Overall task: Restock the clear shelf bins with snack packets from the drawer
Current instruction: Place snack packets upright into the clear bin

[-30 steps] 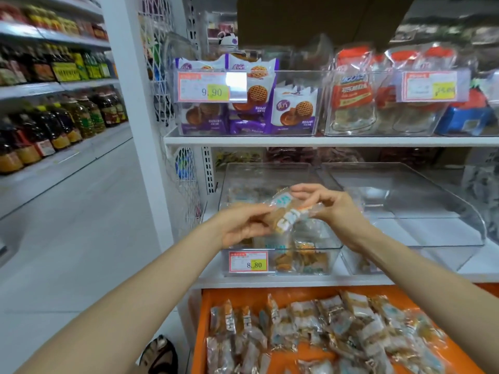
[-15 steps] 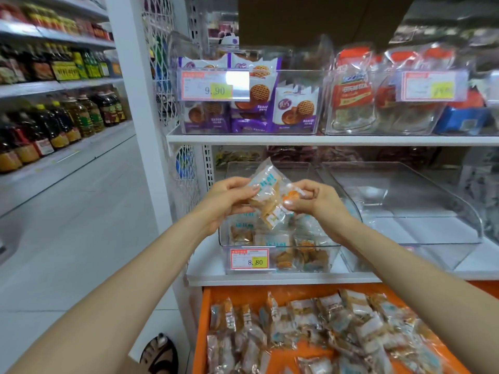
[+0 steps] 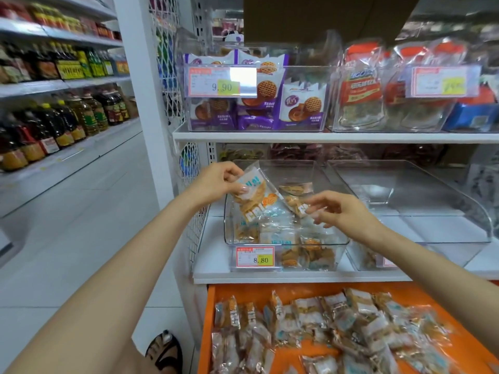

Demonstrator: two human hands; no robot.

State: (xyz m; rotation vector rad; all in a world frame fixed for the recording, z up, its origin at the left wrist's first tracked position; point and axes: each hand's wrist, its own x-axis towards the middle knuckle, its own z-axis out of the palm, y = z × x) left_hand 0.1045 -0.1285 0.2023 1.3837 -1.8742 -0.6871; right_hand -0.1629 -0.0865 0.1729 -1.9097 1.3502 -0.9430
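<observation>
Left grip (image 3: 216, 182) pinches 1 packet (image 3: 253, 201) (blue label, golden biscuits) over the bin (image 3: 229, 230); right grip (image 3: 343, 211) pinches a 2nd packet (image 3: 295, 202).

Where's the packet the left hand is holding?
Head view, centre: the left hand pinches the packet over the left bin, just left of the right hand, above the 8.80 tag.

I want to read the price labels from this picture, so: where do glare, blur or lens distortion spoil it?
Head view: a white glare patch covers the right part of the 9.90 label; the 8.80 label reads clearly; the upper-right label is too blurred to read; the oil bottles on the left are soft; the wide lens makes the white shelf post lean.
</observation>
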